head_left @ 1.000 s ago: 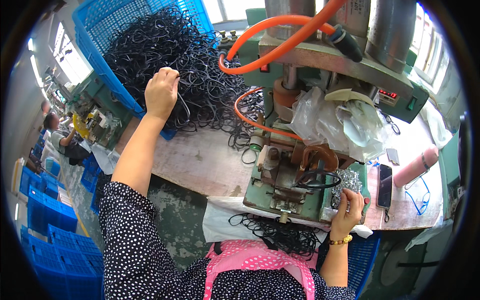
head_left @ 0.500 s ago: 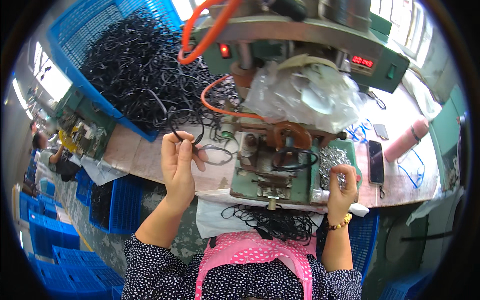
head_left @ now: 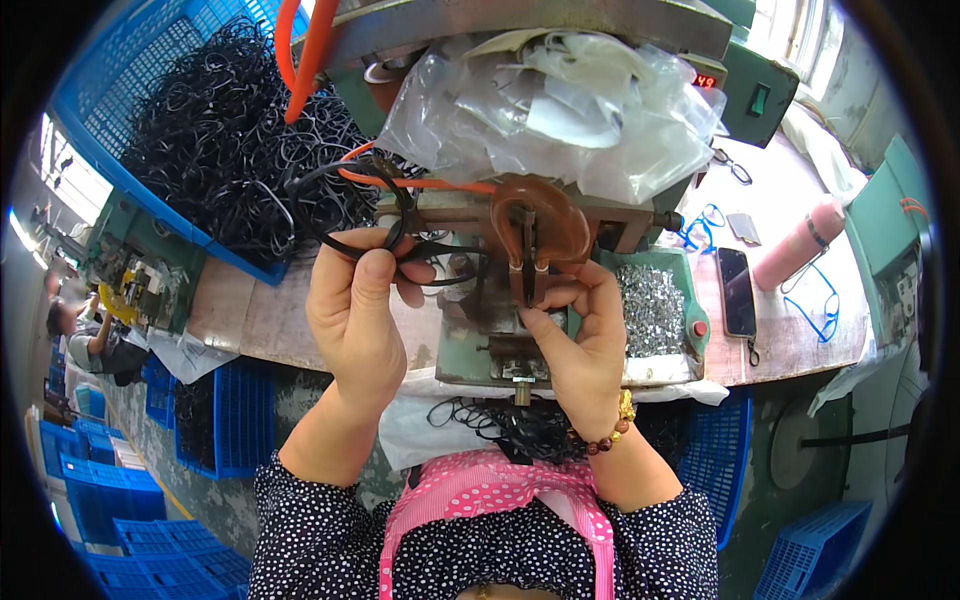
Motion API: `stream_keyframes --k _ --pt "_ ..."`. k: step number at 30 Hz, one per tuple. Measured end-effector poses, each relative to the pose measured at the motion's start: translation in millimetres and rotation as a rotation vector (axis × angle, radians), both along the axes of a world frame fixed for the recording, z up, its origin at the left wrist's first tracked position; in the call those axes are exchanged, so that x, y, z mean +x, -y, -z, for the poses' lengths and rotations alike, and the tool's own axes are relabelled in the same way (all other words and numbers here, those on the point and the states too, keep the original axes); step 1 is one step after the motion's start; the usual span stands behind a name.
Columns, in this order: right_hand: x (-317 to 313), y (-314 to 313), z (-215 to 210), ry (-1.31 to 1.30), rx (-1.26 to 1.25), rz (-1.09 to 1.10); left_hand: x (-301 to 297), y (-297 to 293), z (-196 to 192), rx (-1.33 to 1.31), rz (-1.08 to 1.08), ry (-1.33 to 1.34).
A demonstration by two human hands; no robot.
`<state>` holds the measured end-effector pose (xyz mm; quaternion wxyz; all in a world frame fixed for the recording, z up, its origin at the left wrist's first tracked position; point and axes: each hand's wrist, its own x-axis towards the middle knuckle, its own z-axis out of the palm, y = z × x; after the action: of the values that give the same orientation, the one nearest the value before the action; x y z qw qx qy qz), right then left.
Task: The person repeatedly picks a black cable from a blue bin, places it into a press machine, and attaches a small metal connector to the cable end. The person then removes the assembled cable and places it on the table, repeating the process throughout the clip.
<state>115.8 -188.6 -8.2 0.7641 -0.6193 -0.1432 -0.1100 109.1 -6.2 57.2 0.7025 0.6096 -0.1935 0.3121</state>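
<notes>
My left hand (head_left: 358, 315) is closed on a black eyeglass frame (head_left: 408, 215), pinched between thumb and fingers, its rounded rims spreading to either side. In front of me stands a green bench press machine with a brown curved guard (head_left: 552, 225) over its working spot. Just under that guard, my right hand (head_left: 588, 345) has its thumb and fingertips brought together at the fixture. Whatever those fingertips hold is too small or hidden to make out. Beside my right hand lies a tray (head_left: 697, 335) of many small shiny metal pieces (head_left: 650, 310).
A large blue basket (head_left: 185, 232) heaped with black frames (head_left: 230, 140) stands left of the machine. A plastic bag (head_left: 560, 110) hangs over its front. On the right are a phone (head_left: 736, 290), a pink bottle (head_left: 800, 245) and blue frames (head_left: 822, 310). More black frames (head_left: 500, 425) lie below the machine.
My right hand has left the tray of metal pieces and moved left to the fixture under the guard. The left hand still holds the eyeglass frame, and the view has shifted closer to the machine.
</notes>
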Motion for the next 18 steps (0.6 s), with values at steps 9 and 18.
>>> stream_keyframes --k 9,18 --pt "2 11 -3 0.005 -0.011 -0.075 -32 11 12 0.235 -0.026 -0.038" --pt "-3 50 0 0.023 0.008 0.105 -11 33 34 0.540 -0.022 -0.010"
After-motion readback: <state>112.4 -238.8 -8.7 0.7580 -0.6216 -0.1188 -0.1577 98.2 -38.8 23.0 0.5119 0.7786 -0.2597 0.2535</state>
